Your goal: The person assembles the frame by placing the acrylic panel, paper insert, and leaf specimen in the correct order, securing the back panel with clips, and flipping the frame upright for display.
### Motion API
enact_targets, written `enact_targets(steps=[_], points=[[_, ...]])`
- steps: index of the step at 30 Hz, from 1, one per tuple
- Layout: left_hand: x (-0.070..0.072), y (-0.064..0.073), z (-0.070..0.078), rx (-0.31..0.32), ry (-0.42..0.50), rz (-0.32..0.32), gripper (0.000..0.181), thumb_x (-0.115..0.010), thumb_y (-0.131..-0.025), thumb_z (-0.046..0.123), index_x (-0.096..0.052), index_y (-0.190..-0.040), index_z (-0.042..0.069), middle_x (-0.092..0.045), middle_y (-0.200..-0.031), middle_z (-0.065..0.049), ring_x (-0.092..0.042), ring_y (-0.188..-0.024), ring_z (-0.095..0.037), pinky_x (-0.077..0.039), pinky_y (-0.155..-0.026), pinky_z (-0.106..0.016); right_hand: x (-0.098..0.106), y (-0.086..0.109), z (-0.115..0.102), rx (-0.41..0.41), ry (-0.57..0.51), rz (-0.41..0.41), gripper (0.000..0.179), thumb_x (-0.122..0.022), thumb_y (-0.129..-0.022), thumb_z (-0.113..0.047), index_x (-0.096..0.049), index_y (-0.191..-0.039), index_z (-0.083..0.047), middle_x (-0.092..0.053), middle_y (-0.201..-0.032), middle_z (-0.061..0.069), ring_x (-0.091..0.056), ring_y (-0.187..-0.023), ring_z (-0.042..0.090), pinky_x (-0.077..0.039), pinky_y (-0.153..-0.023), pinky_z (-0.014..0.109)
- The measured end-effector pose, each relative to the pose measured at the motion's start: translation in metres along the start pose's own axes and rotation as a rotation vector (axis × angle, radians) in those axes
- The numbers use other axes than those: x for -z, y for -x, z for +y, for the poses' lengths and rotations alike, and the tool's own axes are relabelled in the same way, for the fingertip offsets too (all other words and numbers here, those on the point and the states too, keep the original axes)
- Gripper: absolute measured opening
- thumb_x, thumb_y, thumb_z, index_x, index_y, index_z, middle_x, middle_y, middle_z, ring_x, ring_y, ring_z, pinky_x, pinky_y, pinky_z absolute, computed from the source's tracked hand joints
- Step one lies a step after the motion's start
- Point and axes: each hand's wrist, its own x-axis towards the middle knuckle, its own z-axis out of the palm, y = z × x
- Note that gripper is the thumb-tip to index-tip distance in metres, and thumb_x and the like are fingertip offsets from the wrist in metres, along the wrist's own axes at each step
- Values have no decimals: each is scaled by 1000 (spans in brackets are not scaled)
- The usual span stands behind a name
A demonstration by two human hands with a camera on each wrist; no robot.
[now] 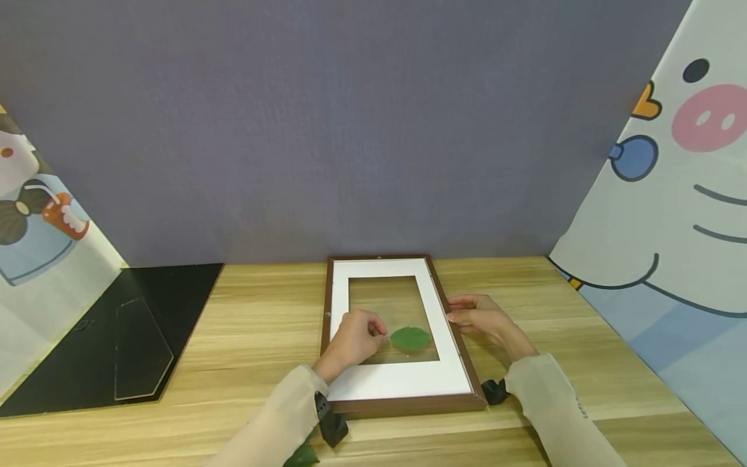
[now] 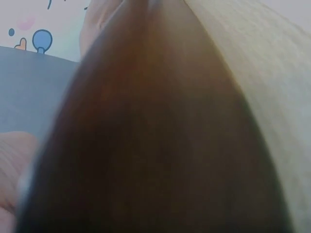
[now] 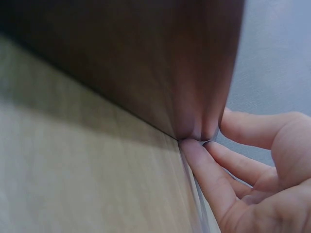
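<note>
A brown picture frame (image 1: 403, 406) with a white mat (image 1: 379, 381) and a clear pane lies flat on the wooden table. One green leaf (image 1: 410, 338) is over the lower right of the pane. My left hand (image 1: 356, 338) reaches across the mat, its curled fingertips pinching at the leaf's left tip. On the frame's right side, my right hand (image 1: 481, 319) holds the outer edge. In the right wrist view, the thumb of that right hand (image 3: 272, 170) meets the frame's upper edge, while fingers touch it close to the tabletop. The left wrist view hides the left fingertips behind the frame's side.
A black backing board (image 1: 117, 344) with a fold-out stand lies on the table's left. Another green leaf (image 1: 301, 455) shows partly beneath my left forearm. A grey wall (image 1: 373, 130) rises behind the table, with cartoon-printed panels (image 1: 671, 227) at both sides.
</note>
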Motion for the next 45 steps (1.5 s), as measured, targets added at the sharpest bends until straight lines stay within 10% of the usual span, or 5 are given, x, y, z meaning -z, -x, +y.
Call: enact_targets(steps=[17, 45], points=[[14, 3, 4, 6, -42, 28, 5, -66, -78, -6, -69, -81, -3, -67, -73, -9, -59, -65, -12, -49, -57, -20, -2, 1, 2, -4, -1, -4, 57, -63, -90, -6, -38, -137, 12, -42, -138, 32, -62, -107, 23, -53, -92, 39], [79, 40, 2, 61, -78, 51, 7, -67, -81, -2, -67, -88, 0, -63, -75, -2, -56, -68, -10, -48, -62, -21, 0, 1, 0, -2, 15, -2, 58, -64, -90, -9, -38, -138, 11, -42, -138, 32, -61, -106, 20, -54, -91, 38]])
